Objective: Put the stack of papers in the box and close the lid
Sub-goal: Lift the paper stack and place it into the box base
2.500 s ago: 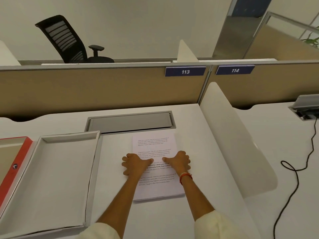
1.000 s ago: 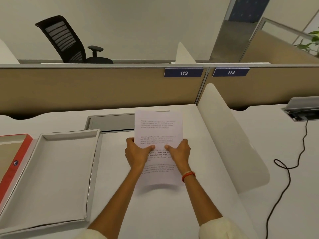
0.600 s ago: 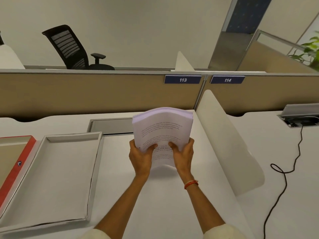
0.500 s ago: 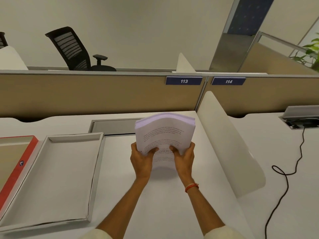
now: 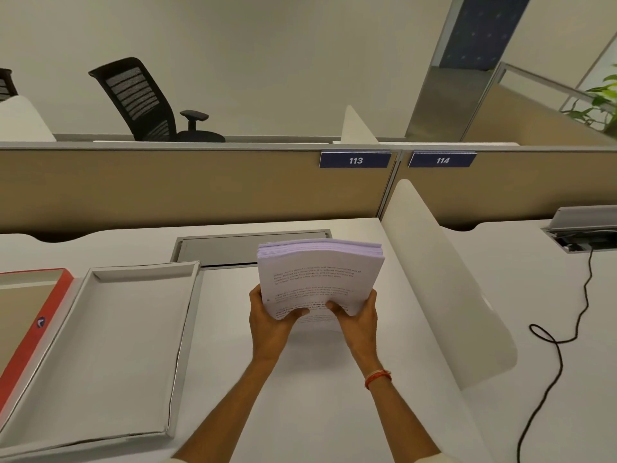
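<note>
Both hands grip the stack of papers [image 5: 320, 279] at its near end and hold it clear above the white desk [image 5: 317, 396]. The left hand [image 5: 270, 324] clasps the near-left corner, thumb pressed on the printed top sheet; the right hand [image 5: 359, 320] clasps the near-right corner in the same way, thumb on top, fingers beneath. A red thread band [image 5: 377, 378] sits on the right wrist.

The stack's long axis runs away from the person, toward the tan partition [image 5: 187, 188]. The far end tilts upward and bows into an arch, so the fanned sheet edges face the camera. The printed text reads upright from the person's side.

The open box [image 5: 140, 272], a shallow white tray with a bare interior, lies on the desk to the left of the stack, apart from it. Its red-edged lid [image 5: 50, 309] lies inner side up, just beside the box's left wall. A grey cable hatch [image 5: 217, 248] sits behind the stack.
</note>
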The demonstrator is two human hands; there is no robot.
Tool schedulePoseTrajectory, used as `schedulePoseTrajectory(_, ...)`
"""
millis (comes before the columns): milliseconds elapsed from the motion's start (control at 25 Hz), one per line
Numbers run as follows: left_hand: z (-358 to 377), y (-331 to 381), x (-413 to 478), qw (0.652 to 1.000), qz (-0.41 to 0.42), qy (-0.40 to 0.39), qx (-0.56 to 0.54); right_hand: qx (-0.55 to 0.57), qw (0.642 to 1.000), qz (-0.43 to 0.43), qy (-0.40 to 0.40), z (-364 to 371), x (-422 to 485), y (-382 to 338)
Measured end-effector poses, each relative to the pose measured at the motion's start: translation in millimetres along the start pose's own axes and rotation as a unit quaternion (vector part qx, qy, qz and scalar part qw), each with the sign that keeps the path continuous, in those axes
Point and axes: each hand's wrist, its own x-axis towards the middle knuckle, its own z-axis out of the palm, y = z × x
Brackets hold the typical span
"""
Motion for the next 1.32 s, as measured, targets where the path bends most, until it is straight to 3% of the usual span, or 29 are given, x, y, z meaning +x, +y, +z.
schedulePoseTrajectory(440,-8.3,5.3,16.8,0.998,-0.015,-0.053,0.0,-0.003,1.0,-0.003,-0.009,-3.3,10.8,-8.5)
schedulePoseTrajectory(920,-3.2,13.7,17.6,0.999,-0.043,-0.024,0.011,-0.014,0.999,0.015,0.027,8.8,3.2,-24.5)
schedulePoseTrajectory(1320,-48.1,53.2,56.2,0.985,-0.118,-0.004,0.125,-0.189,0.976,0.108,-0.018,47.1,18.5,-99.1)
